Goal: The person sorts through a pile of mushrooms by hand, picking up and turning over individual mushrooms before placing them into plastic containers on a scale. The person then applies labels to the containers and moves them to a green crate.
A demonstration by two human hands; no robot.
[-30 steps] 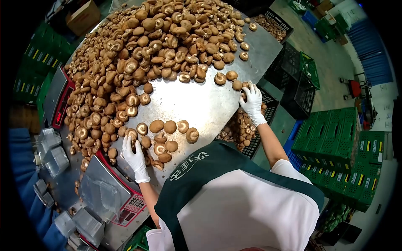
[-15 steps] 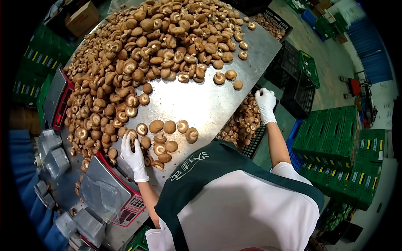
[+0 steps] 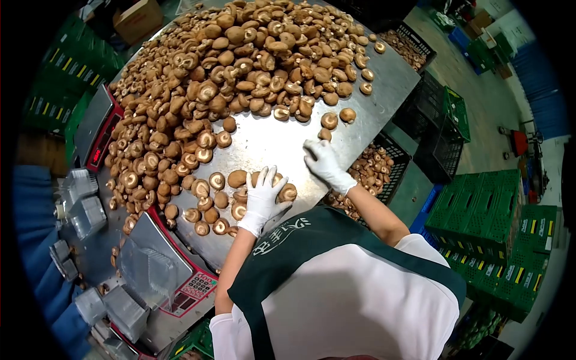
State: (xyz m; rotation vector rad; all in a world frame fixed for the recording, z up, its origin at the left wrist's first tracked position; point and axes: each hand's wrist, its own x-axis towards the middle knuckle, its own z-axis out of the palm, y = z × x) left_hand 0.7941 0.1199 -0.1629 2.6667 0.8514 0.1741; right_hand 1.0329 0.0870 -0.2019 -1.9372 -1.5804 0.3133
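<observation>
My left hand [image 3: 264,203], in a white glove, lies with fingers spread over a small group of loose shiitake mushrooms [image 3: 236,179] on the metal table [image 3: 270,138]. Its fingertips touch some caps, and one shiitake mushroom [image 3: 288,192] sits by its right side. My right hand [image 3: 327,166], also gloved, is over the table's right edge. Its fingers point up and left, slightly bent and apart, with nothing visible between them. Just beyond those fingers sits a single shiitake mushroom [image 3: 324,134]. A large heap of shiitake mushrooms [image 3: 198,90] covers the far and left table.
A black crate [image 3: 393,157] of mushrooms stands beside the table's right edge. To the left are red-edged scales [image 3: 195,287] and clear plastic boxes [image 3: 126,309]. Green crates [image 3: 480,210] are stacked at right, and a cardboard box [image 3: 138,21] is at far left.
My right hand has moved from the crate leftward onto the table edge. My left hand has shifted right, from the heap's edge onto the loose mushrooms. The view has shifted slightly.
</observation>
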